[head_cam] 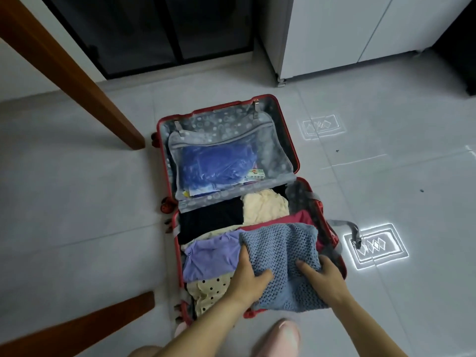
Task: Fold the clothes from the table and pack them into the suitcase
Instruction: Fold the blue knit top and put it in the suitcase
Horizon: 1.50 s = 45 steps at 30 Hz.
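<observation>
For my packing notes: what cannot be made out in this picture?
Head view:
- Clothes beneath the blue knit garment: covered by it and by left hand and right hand.
- Small items in the lid pocket: blurred behind mesh.
- Table top: cut off by the left edge.

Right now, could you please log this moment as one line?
packing | left hand, right hand grip blue knit | over clothes in red suitcase

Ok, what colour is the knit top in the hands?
Dusty blue; the open-knit top shows best in the head view.
</observation>
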Available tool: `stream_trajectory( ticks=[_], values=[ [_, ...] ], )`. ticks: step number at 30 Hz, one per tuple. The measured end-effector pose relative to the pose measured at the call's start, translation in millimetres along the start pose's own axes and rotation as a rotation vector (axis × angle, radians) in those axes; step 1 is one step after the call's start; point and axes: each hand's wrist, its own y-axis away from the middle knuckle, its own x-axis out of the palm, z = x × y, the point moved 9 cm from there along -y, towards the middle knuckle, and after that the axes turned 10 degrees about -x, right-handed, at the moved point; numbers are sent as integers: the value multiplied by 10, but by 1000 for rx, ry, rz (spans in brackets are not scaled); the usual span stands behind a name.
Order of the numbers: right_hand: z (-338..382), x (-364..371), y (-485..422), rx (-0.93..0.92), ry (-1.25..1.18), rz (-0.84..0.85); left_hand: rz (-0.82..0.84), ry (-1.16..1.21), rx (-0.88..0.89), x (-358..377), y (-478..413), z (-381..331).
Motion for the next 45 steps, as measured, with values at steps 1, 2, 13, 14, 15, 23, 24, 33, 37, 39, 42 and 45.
stream_trajectory(
  ticks=[1, 2, 13, 14, 15, 23, 24, 33, 37, 39, 42, 45],
  values=[
    [-104, 12, -158, 4, 5, -8, 6, 14, -3, 53, -183, 31],
    [-159, 22, -306, -1, 8, -12, 8, 19, -10, 98, -376, 71],
    [-228, -462, -2225, -220, 338, -343, -40, -74, 140, 821, -2503, -363],
    [-209, -476, -2392, -252, 395, -364, -67, -81, 160, 879, -2648, -430],
    [-186, -468, -2531, -288, 446, -378, -93, -102, 178, 931, -2778, -463],
    [-328, -131, -3159, -449, 730, -392, -330, -370, 161, 927, -3365, -170],
    [-329, -81, -3168, -455, 810, -398, -366, -432, 148, 878, -3381, -132],
    [-750, 249, -3537, -219, 767, -156, -436, -409, 8, 663, -3526, 240],
    [-706, 274, -3549, -169, 713, -151, -629, -435, 279, 647, -3204, 21],
    [-647, 222, -3355, -208, 712, -204, -706, -595, 514, 773, -3014, -85],
    [-372, 38, -2909, -473, 890, -515, -582, -848, 622, 1035, -3071, -94],
    [-159, 297, -2645, -827, 884, -539, -387, -1027, 541, 1164, -3307, 38]
  ],
)
